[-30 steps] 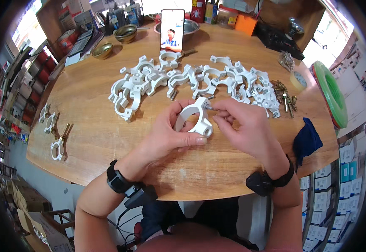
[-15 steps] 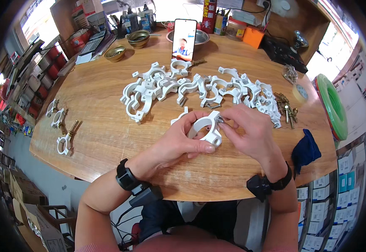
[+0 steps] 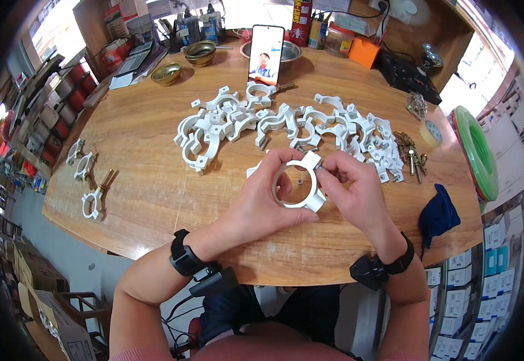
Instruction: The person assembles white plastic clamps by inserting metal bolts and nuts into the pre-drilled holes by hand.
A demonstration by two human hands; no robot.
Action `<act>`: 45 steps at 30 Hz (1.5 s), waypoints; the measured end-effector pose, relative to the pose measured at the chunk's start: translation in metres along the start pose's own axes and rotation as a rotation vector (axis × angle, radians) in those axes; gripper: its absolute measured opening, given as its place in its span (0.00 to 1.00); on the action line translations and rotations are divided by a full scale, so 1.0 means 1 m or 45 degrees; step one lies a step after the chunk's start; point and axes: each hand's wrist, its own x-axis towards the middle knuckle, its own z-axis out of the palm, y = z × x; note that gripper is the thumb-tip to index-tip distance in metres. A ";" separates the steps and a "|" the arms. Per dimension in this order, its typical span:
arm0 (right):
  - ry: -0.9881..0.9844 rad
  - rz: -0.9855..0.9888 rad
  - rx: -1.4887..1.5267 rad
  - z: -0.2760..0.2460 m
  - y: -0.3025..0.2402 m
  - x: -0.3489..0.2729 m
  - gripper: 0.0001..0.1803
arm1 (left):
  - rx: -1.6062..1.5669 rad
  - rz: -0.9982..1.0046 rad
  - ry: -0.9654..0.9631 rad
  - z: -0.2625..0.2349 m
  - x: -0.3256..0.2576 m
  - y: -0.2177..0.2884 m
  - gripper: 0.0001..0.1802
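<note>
Near the front of the table, my left hand (image 3: 253,201) curls around a white plastic pipe clamp (image 3: 313,160), thumb below and fingers at its top left. The clamp's two halves meet as a ring, with lugs facing right. At the upper lug, my right hand (image 3: 358,189) pinches a small metal screw (image 3: 319,168), mostly hidden by the fingertips. Through the ring a tiny nut-like piece (image 3: 300,182) shows on the wood. Beyond my hands lies a pile of loose white clamp halves (image 3: 214,129), with small screws among them.
Three clamps with brass-coloured bolts, one a ring clamp (image 3: 91,204), lie at the left. Brass-coloured bolts (image 3: 411,153), a tape roll (image 3: 431,132) and a dark blue cloth (image 3: 439,210) are at the right. A phone (image 3: 265,57) stands behind the pile, near metal bowls (image 3: 200,54).
My left hand has turned the clamp so its ring faces up more squarely. My right fingers have closed in at the upper lug, covering more of the screw.
</note>
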 end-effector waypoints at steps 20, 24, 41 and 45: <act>0.014 0.235 0.216 0.009 0.003 0.003 0.07 | 0.085 -0.021 0.126 0.006 0.002 -0.009 0.39; 0.052 0.189 0.267 0.013 0.008 0.004 0.08 | 0.103 -0.074 0.125 0.006 0.002 -0.004 0.38; -0.035 0.235 0.396 0.013 0.008 0.005 0.06 | -0.540 -0.233 0.009 -0.001 0.006 -0.015 0.35; -0.071 0.010 0.322 0.008 -0.003 0.002 0.14 | -1.046 -0.390 0.034 -0.004 0.005 -0.005 0.21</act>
